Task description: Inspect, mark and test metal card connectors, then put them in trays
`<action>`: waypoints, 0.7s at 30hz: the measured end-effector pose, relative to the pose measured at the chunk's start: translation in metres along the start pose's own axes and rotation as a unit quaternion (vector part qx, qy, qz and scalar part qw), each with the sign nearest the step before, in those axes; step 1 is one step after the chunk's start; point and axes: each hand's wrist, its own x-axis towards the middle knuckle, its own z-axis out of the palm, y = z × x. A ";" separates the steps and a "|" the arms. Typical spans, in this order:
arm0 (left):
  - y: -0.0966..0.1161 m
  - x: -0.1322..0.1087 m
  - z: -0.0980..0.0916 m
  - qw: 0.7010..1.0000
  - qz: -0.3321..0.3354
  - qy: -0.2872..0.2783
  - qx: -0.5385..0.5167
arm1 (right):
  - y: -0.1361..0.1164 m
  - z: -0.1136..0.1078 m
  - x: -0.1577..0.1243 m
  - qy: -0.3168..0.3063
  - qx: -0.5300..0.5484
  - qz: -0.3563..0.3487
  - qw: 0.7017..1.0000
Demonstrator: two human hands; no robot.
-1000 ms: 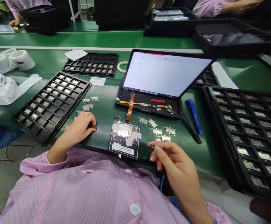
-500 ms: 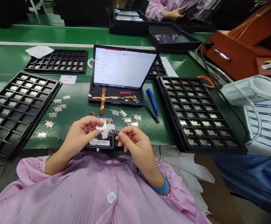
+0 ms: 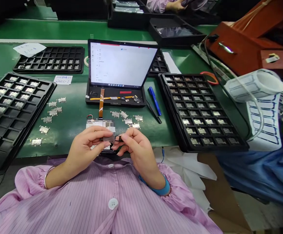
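My left hand [image 3: 89, 143] pinches a small flat silver module [image 3: 108, 137] between thumb and fingers. Close beside it, my right hand [image 3: 138, 148] grips a small black strip [image 3: 118, 138] by its end; whether strip and module are joined, I cannot tell. Both hands are over a circuit board [image 3: 96, 123], which they partly hide. An orange flex cable [image 3: 101, 104] runs from that board up to the lit screen [image 3: 122, 63] standing behind it. Several loose silver modules [image 3: 128, 121] lie right of the board, and more silver modules [image 3: 47, 120] lie to its left.
A black compartment tray [image 3: 204, 113] with silver parts stands at right, another black tray [image 3: 17, 110] at left. Tweezers [image 3: 154, 112] and a blue pen [image 3: 154, 100] lie near the screen. A label roll [image 3: 255, 85] sits far right. Across the bench is another person's hand [image 3: 175, 6].
The camera view has shifted slightly. My hands have come closer together, and the silver module now shows a greyer face. More of the board's silvery upper part shows above my fingers.
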 end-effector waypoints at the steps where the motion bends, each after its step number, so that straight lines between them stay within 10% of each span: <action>1: 0.000 0.000 0.000 1.000 0.007 0.001 0.013 | 0.000 0.000 0.000 0.001 -0.001 0.001 1.000; 21: -0.001 -0.005 0.003 0.981 0.098 -0.034 0.164 | 0.000 -0.004 0.003 -0.048 -0.062 0.043 0.996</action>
